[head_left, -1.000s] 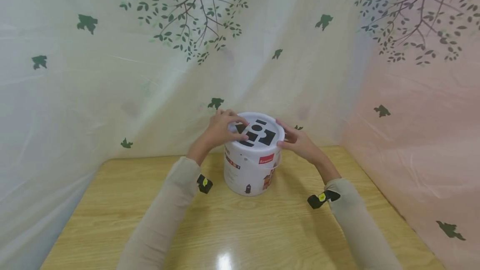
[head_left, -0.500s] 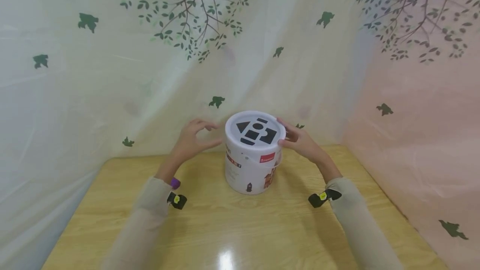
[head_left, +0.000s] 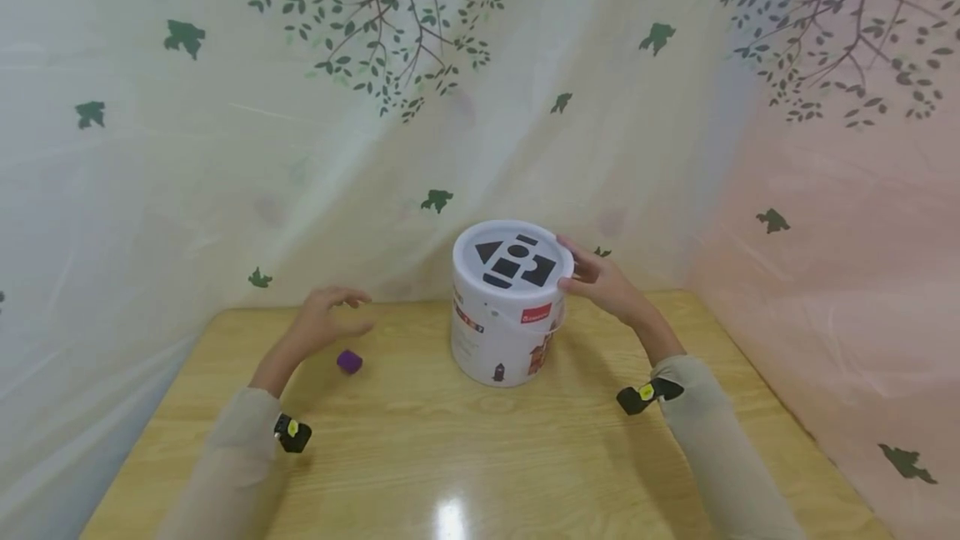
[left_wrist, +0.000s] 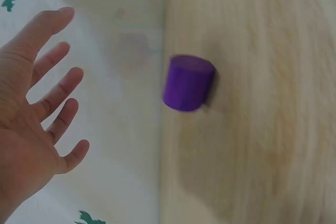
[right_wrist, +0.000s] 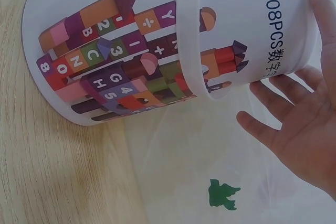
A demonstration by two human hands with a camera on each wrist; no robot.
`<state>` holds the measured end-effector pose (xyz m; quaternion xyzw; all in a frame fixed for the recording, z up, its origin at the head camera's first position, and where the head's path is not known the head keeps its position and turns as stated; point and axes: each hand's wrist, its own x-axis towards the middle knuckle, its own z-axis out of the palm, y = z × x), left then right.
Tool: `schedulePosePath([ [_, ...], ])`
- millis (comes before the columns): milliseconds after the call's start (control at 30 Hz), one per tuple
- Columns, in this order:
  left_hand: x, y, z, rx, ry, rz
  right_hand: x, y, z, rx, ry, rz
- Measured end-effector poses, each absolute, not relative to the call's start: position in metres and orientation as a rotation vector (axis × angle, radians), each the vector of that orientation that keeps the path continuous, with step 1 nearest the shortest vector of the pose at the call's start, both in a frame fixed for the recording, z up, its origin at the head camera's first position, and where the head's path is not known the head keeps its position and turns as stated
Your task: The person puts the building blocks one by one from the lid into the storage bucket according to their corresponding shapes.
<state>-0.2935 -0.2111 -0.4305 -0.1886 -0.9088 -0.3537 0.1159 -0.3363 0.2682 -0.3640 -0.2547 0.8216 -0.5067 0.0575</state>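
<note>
On the left part of the table lies a purple cylinder block [head_left: 349, 362], seen larger as a purple cylinder [left_wrist: 189, 83] in the left wrist view. My left hand [head_left: 324, 323] hovers just behind and to the left of it, fingers spread and holding nothing. A white lidded bucket [head_left: 480, 340] stands upright at the back middle. Its lid [head_left: 467, 267] has black cut-out shapes, among them a triangle, a circle and a square. My right hand [head_left: 603, 286] touches the lid's right rim, thumb in front and index finger behind. Its spread fingers show beside the bucket [right_wrist: 157, 3] in the right wrist view.
The wooden table [head_left: 480, 465] reaches back to a pale curtain [head_left: 360, 215] printed with leaves and birds. Each wrist carries a small black camera, such as the left wrist camera [head_left: 293, 433]. A white handle [right_wrist: 191, 35] hangs on the bucket's side.
My left hand has left the lid and moved left and down toward the purple cylinder block, which has come into sight. The right hand stays at the rim.
</note>
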Motion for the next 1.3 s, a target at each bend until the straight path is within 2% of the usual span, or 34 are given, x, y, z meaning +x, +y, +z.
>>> schedulePosePath([
  [500, -0.279, -0.237, -0.457, -0.599, -2.985, -0.876, -0.337, 0.268, -0.364, -0.779, 2.502, -1.518],
  [1300, -0.283, -0.222, -0.476, -0.582, -3.001, -0.571, -0.337, 0.269, -0.366, -0.767, 2.524, -1.508],
])
